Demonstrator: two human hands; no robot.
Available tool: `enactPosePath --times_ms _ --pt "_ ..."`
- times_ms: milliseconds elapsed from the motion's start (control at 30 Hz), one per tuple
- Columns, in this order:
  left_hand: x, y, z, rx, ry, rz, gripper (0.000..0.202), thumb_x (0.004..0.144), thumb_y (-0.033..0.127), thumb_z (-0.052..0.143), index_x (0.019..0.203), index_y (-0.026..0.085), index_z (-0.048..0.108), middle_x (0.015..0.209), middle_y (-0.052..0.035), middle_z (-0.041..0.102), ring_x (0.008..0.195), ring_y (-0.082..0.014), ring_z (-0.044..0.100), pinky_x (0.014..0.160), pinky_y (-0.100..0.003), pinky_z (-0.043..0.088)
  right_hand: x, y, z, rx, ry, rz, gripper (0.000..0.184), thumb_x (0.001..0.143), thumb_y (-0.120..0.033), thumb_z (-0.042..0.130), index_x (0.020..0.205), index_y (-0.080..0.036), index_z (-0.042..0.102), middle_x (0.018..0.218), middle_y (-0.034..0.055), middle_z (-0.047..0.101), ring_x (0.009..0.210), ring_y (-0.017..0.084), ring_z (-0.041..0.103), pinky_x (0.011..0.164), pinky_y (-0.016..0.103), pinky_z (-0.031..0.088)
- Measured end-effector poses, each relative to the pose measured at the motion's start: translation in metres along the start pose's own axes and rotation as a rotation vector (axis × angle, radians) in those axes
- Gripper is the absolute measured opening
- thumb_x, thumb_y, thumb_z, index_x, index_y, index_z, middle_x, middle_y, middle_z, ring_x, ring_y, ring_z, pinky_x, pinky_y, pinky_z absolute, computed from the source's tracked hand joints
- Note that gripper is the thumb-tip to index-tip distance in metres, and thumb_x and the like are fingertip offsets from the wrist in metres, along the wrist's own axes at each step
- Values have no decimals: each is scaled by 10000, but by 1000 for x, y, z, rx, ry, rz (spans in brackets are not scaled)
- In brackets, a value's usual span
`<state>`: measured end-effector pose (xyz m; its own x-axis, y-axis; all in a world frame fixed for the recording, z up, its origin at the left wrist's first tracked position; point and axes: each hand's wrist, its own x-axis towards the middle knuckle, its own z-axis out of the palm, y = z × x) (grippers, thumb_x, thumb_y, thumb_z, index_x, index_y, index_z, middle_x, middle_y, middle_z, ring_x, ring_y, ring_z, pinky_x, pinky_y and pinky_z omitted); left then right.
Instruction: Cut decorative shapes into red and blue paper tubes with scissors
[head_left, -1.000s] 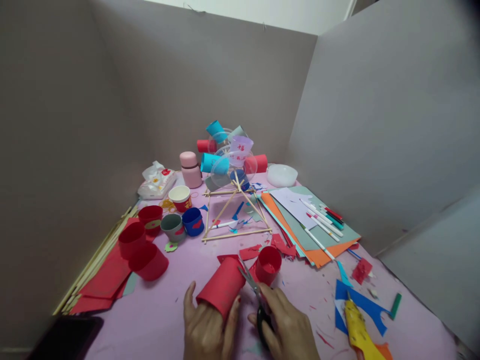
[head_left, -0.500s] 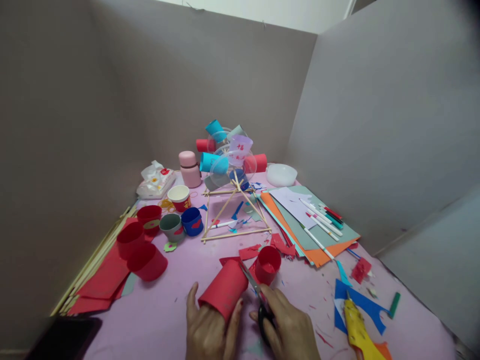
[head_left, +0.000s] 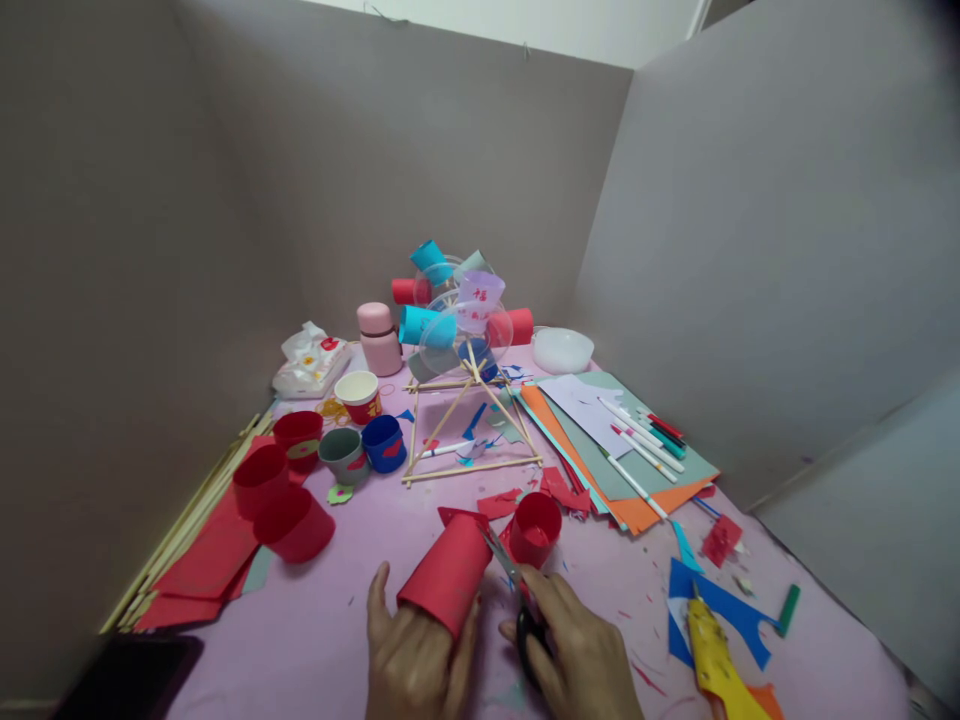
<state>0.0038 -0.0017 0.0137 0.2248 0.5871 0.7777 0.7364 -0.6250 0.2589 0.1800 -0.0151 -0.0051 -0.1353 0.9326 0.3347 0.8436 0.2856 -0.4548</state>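
My left hand (head_left: pixel 420 655) holds a red paper tube (head_left: pixel 448 573), with some fingers inside its near end and the thumb and another finger along its outside. In my right hand (head_left: pixel 574 640) is a pair of scissors (head_left: pixel 514 580) with black handles. Their blades lie at the tube's far right edge, where a pointed flap of red paper (head_left: pixel 459 517) sticks out. How far the blades are parted I cannot tell. Just beyond the scissors stands a short red paper cup (head_left: pixel 535 530), beside red paper scraps (head_left: pixel 501 503).
A stick frame with a wheel of paper cups (head_left: pixel 472 330) stands at the back. Several cups, including a blue one (head_left: pixel 384 444), are at left. Coloured sheets (head_left: pixel 637 510) with markers (head_left: pixel 637 432) lie right, a yellow glue gun (head_left: pixel 712 650) near front right, a dark phone-like slab (head_left: pixel 135 675) front left.
The red tube and my left hand have shifted slightly left and tilted a little. The scissors have barely moved at the tube's edge.
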Motion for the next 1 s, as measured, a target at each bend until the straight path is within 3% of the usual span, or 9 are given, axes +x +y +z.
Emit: enactPosePath --times_ms 367,667,1000 --pt "0 1 2 -23 9 -20 138 791 42 588 790 163 653 631 -11 743 558 -126 634 1118 -501 195 0 2 0 78 16 -17 398 808 -180 493 1201 -219 534 970 72 712 743 238 722 604 281 574" --pt "-2 -6 -2 -27 -60 10 134 796 65 592 859 161 660 688 -10 747 647 -136 672 1146 -465 121 0 5 0 156 4 -56 364 825 -183 492 1183 -211 554 976 77 730 771 225 730 632 249 582" --pt "-2 -5 -3 50 -55 28 150 816 68 561 845 155 680 641 -9 731 607 -146 652 1125 -528 148 1 0 1 43 30 0 412 803 -189 511 1213 -222 545 947 70 698 724 236 713 578 281 571"
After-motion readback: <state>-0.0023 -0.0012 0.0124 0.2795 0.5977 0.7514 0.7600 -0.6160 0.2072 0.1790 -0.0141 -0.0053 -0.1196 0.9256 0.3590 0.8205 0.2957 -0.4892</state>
